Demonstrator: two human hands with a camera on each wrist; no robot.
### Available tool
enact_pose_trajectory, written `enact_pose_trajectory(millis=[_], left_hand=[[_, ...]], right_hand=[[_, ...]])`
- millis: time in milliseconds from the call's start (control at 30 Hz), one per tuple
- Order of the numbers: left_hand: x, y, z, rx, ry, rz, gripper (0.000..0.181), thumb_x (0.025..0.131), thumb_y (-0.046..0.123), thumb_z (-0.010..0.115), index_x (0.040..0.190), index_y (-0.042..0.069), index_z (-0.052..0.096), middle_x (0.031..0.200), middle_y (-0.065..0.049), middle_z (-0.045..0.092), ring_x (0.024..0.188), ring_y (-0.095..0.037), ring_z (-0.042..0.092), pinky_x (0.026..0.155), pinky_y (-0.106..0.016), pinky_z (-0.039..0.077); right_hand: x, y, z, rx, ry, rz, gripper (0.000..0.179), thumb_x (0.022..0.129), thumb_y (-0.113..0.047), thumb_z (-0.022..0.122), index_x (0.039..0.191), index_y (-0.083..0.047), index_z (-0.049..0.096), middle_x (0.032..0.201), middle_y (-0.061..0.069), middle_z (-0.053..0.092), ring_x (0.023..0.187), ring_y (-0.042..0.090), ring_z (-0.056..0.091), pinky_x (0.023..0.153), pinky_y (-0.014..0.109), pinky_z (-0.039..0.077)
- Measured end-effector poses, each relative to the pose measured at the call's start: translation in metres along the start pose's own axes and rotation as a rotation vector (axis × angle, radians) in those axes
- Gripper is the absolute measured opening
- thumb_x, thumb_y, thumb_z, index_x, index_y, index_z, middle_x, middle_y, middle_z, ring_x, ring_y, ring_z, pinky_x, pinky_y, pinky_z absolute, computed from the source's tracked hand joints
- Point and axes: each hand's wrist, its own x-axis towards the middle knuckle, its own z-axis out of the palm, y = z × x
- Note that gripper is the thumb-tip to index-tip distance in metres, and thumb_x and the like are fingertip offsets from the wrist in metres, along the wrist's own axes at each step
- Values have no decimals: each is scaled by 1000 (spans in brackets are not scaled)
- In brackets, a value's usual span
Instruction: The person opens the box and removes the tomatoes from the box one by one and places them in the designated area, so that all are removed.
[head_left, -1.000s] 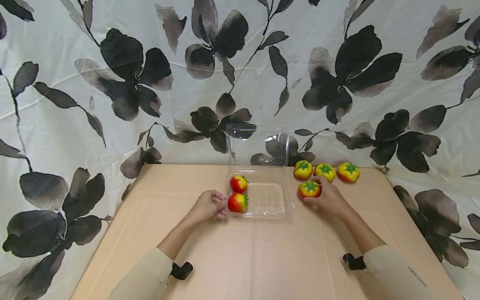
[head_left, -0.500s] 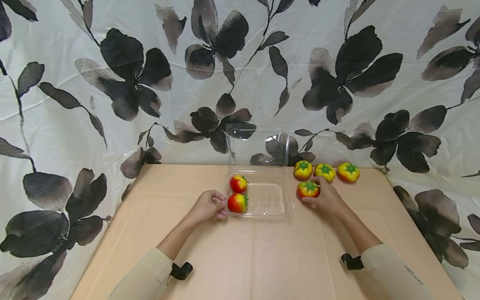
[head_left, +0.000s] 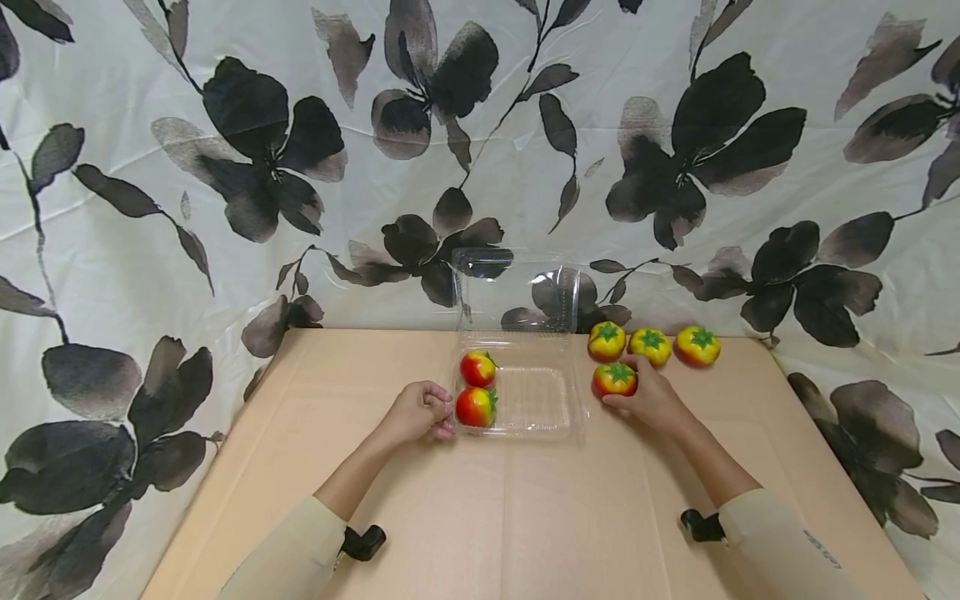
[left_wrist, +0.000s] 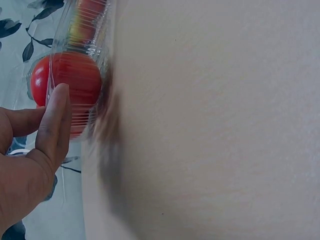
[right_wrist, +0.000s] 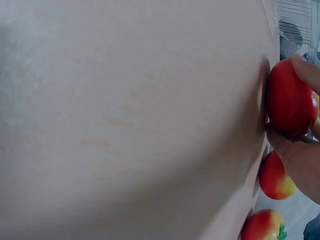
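Observation:
My left hand point(head_left: 416, 412) pinches the left edge of a clear plastic clamshell container point(head_left: 540, 404), whose lid stands raised at the back. In the left wrist view, its fingers point(left_wrist: 56, 117) lie against the ribbed side wall. Along the container's left side sit two red-yellow tomatoes, a front one point(head_left: 476, 407) and a back one point(head_left: 477, 368). To the right of the container, my right hand point(head_left: 654, 396) grips another tomato point(head_left: 615, 380) with a green star-shaped top. The right wrist view shows thumb and fingers round this tomato point(right_wrist: 290, 100), low by the table surface.
Three more tomatoes stand in a row near the table's back edge: a left one point(head_left: 606, 341), a middle one point(head_left: 650, 345) and a right one point(head_left: 697, 345). Behind the tan table point(head_left: 480, 517) hangs a white cloth point(head_left: 555, 200) with dark flowers.
The right hand has slid slightly left with the tomato in its grip, closer to the container. The left hand and the container have stayed in place.

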Motion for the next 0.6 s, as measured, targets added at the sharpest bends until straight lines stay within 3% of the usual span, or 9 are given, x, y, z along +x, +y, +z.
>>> enact_pose_trajectory(millis=[400,600], left_hand=[[0,-1,-1,3,-4,6,15,97,-9,61,111,-13,55,86,-24,66,67,-23,74,68,-45,68],[0,-1,-1,-4,-8,-1,17,97,-8,62,112,-13,55,83,-19,66,66,-21,73,69,-46,68]], right_hand=[[0,4,-2,-26,0,-61,86,89,-31,82,151,2,33,149,30,45,133,47,48,119,66,38],[0,3,-2,-22,2,-61,85,90,-29,82,151,3,33,150,29,45,134,48,47,120,67,37]])
